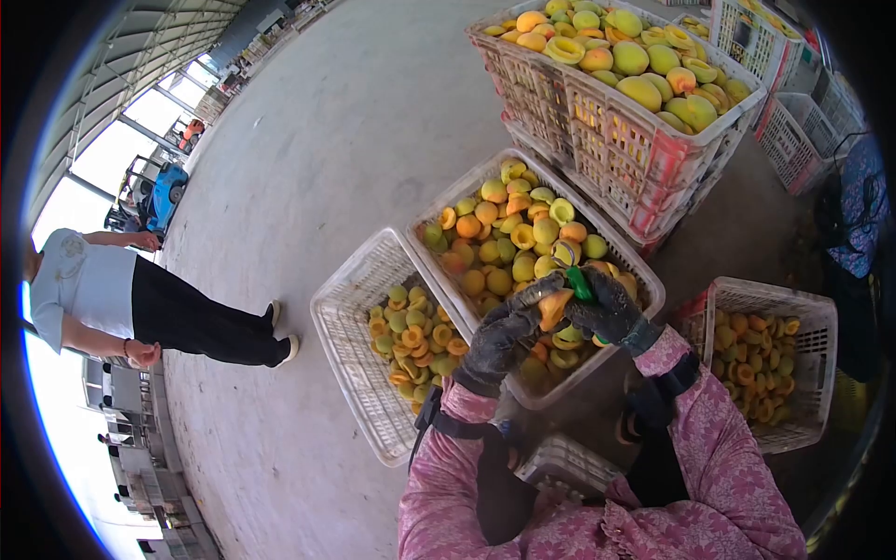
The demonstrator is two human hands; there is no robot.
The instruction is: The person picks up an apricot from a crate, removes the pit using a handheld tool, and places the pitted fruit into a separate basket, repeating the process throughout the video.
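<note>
Above a white crate (pixel 646 322) of yellow and green fruit, both my gloved hands are close together. My left hand (pixel 504 341) has its fingers closed on an orange piece of fruit (pixel 554 308). In my right hand (pixel 611 306) is a green-handled tool (pixel 580 284), whose metal ring-shaped end points up over the fruit. The right fingers are wrapped round the handle. Just left of this crate, a second white crate (pixel 350 308) holds halved fruit.
Stacked crates (pixel 616 140) full of fruit stand behind. Another crate of halves (pixel 803 373) is at the right. A person (pixel 103 289) stands at the left on the concrete floor, with a blue forklift (pixel 166 194) farther off.
</note>
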